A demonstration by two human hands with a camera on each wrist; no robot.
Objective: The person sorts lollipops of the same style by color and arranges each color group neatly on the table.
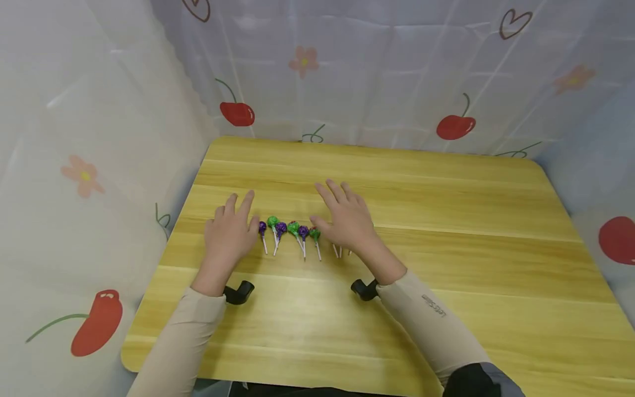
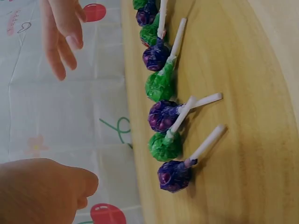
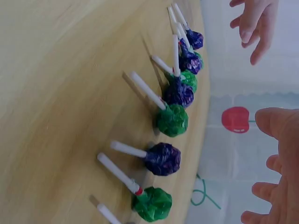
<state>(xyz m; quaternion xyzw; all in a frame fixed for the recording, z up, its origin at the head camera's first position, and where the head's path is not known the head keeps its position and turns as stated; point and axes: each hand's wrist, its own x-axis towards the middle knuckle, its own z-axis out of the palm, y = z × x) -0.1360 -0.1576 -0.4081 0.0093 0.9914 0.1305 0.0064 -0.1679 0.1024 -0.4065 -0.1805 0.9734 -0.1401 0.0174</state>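
Lollipops lie in a row across the counter, left of its middle, wrapped heads toward the far edge and white sticks toward the near one. Closest to my head camera are two beige sleeves, the right one printed with small dark lettering; beside each cuff I see a black fitting over the wood-grained top. Beyond the cuffs, the left hand hangs at the row's left end, fingers spread, its thumb appearing just beside the endmost purple lollipop as I look down. The right hand has its fingers spread as well and, from above, covers the row's right part, so I get little more than sticks there. Both wrist cameras show me the hands apart from the lollipops. Purple and green wrappers alternate along what I can see of the row, and near its left end one green and one purple lollipop cross sticks. Past the far edge of the counter hangs a pale sheet with red cherries, orange flowers and heart outlines, and I can make out similar sheets along both sides.
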